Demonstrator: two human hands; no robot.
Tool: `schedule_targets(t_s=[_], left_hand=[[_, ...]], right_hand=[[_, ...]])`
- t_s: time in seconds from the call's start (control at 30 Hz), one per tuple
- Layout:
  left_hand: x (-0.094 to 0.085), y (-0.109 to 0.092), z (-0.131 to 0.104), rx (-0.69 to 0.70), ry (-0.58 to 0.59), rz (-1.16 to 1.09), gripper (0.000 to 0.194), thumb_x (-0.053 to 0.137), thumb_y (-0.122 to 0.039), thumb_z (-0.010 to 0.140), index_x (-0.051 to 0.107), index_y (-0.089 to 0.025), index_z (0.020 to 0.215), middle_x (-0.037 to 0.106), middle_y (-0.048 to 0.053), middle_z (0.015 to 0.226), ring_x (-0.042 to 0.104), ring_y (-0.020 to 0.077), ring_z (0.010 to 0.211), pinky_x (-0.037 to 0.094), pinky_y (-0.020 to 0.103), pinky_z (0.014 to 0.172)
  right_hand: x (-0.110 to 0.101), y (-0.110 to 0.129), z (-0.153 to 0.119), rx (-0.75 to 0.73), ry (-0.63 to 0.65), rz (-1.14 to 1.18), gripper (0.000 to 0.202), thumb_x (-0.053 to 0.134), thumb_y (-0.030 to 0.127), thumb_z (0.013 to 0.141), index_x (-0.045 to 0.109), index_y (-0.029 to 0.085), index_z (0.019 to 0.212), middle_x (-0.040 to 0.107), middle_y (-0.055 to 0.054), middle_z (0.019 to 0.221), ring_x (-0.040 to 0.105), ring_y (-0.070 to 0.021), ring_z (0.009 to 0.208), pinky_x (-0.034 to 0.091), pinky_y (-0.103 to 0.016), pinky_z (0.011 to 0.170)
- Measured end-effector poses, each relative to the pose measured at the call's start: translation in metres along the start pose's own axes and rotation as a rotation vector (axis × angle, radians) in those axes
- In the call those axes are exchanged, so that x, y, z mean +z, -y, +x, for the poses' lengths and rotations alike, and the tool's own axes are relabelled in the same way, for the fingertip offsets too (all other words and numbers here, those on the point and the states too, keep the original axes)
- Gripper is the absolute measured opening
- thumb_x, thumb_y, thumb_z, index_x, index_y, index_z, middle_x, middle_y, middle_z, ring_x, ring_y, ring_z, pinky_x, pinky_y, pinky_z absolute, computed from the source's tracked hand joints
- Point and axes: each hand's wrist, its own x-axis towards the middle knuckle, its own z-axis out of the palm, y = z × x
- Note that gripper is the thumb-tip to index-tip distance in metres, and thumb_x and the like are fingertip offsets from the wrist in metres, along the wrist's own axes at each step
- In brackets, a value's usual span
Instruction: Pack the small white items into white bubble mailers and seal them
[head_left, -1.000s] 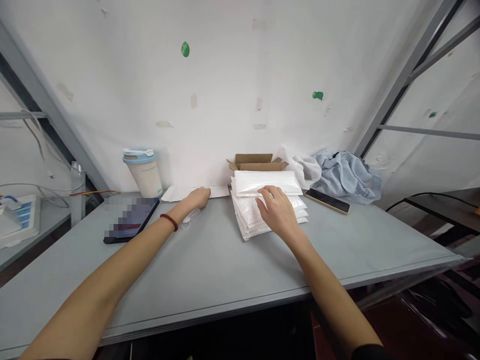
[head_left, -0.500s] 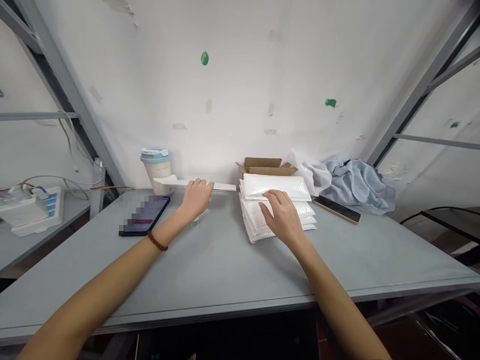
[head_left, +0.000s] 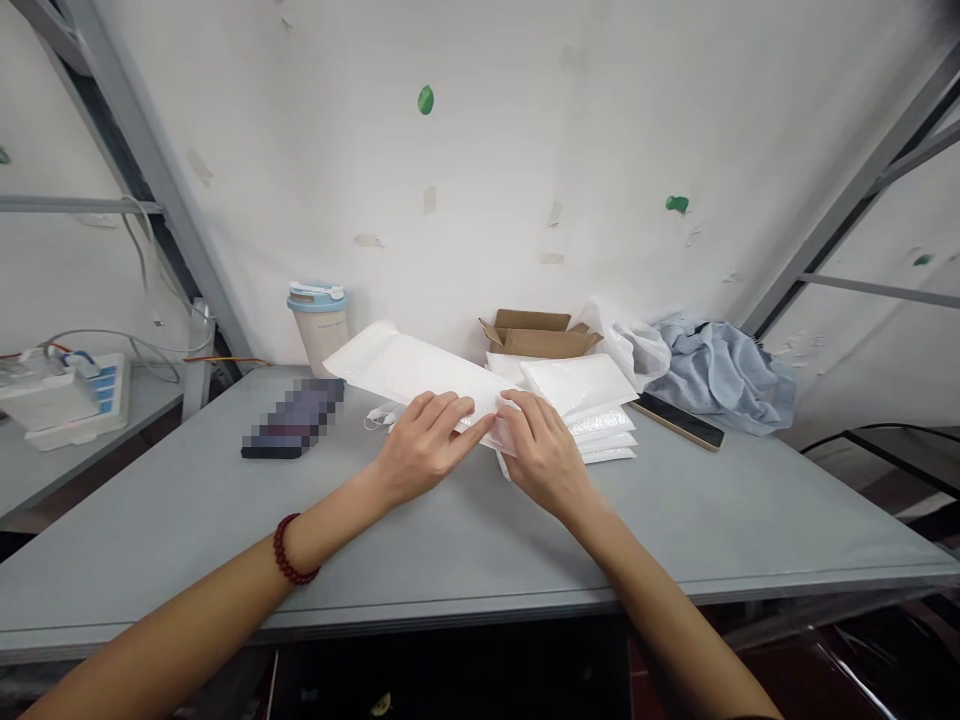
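A long white bubble mailer [head_left: 420, 368] is held up at a slant over the desk, its far end reaching left toward the cup. My left hand [head_left: 429, 440] grips its near edge, fingers closed on it. At its right end my right hand [head_left: 541, 450] pinches the same mailer, and the fingertips of both hands almost meet. Just behind and right of my right hand lies a stack of white bubble mailers [head_left: 606, 432], partly hidden by the hand and the held mailer.
Behind the stack is an open cardboard box [head_left: 544, 340], beside a white plastic bag [head_left: 637, 350], crumpled blue cloth [head_left: 731, 375] and a phone [head_left: 679, 420]. On the left stand a lidded cup [head_left: 321, 335], a dark, pixelated device [head_left: 289, 425] and a power strip [head_left: 105, 405]. The desk's front edge [head_left: 450, 615] runs below.
My left hand has brought the mailer nearer and turned its broad face into view. My right hand, earlier over the stack with fingers apart, now pinches the mailer's right end.
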Motion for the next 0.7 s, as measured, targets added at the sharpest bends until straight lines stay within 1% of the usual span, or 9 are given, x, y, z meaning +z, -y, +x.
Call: schedule_targets(t_s=[0.1,0.2,0.3,0.4,0.5,0.57,0.63,0.7], left_hand=[[-0.001,-0.003,0.000,0.030,-0.029,0.057,0.028,0.049,-0.009,0.087,0.059,-0.022,0.110,0.064,0.007,0.090,0.057,0.0183,0.087,0.042,0.033,0.075],[0.000,-0.002,0.000,0.035,-0.046,0.083,0.031,0.051,-0.006,0.084,0.060,-0.021,0.109,0.065,0.007,0.089,0.057,0.0185,0.086,0.041,0.033,0.076],[-0.001,0.003,-0.002,-0.002,-0.018,0.041,0.033,0.050,-0.010,0.082,0.060,-0.023,0.111,0.066,0.007,0.091,0.058,0.0201,0.089,0.040,0.035,0.077],[-0.005,0.015,-0.004,-0.075,0.000,0.047,0.031,0.050,-0.018,0.082,0.062,-0.022,0.110,0.067,0.008,0.094,0.058,0.0223,0.091,0.040,0.037,0.079],[-0.010,0.035,-0.006,-0.236,-0.067,0.150,0.027,0.050,-0.024,0.082,0.065,-0.023,0.105,0.068,0.007,0.097,0.057,0.0247,0.100,0.038,0.042,0.088],[-0.014,0.050,-0.007,-0.380,-0.141,0.203,0.026,0.048,-0.026,0.083,0.068,-0.022,0.101,0.066,0.008,0.104,0.053,0.0272,0.110,0.035,0.046,0.095],[-0.019,0.064,-0.006,-0.554,-0.228,0.203,0.030,0.044,-0.028,0.085,0.069,-0.019,0.100,0.063,0.010,0.112,0.047,0.0285,0.118,0.032,0.048,0.100],[-0.023,0.077,-0.006,-0.785,-0.285,0.081,0.035,0.044,-0.031,0.086,0.067,-0.016,0.107,0.060,0.012,0.119,0.047,0.0273,0.118,0.036,0.046,0.099]], right_hand=[[0.003,-0.002,0.000,0.025,0.009,-0.008,0.023,0.039,0.008,0.086,0.053,0.009,0.104,0.059,-0.016,0.107,0.053,-0.0248,0.103,0.047,-0.036,0.085],[0.005,-0.004,-0.002,0.043,0.071,-0.024,0.026,0.036,0.006,0.088,0.054,0.011,0.105,0.060,-0.015,0.109,0.054,-0.0235,0.103,0.046,-0.035,0.084],[0.008,-0.006,-0.004,0.062,0.119,-0.045,0.029,0.033,0.005,0.089,0.055,0.013,0.108,0.060,-0.014,0.112,0.054,-0.0228,0.106,0.047,-0.035,0.085],[0.009,-0.010,-0.006,0.053,0.104,-0.052,0.032,0.034,0.004,0.089,0.054,0.011,0.113,0.061,-0.016,0.113,0.055,-0.0230,0.109,0.047,-0.036,0.088],[0.010,-0.014,-0.008,0.021,0.051,-0.054,0.036,0.033,0.003,0.090,0.052,0.006,0.120,0.060,-0.019,0.117,0.054,-0.0240,0.115,0.047,-0.037,0.094],[0.010,-0.015,-0.008,0.020,0.044,-0.039,0.039,0.032,0.003,0.090,0.049,0.007,0.126,0.058,-0.019,0.122,0.051,-0.0244,0.120,0.046,-0.039,0.096],[0.009,-0.015,-0.007,0.030,0.050,-0.015,0.043,0.031,0.004,0.091,0.047,0.009,0.130,0.056,-0.019,0.125,0.049,-0.0242,0.124,0.046,-0.040,0.098],[0.009,-0.014,-0.006,0.027,0.051,-0.012,0.044,0.030,0.004,0.091,0.046,0.010,0.132,0.056,-0.019,0.127,0.047,-0.0240,0.125,0.045,-0.040,0.098]])
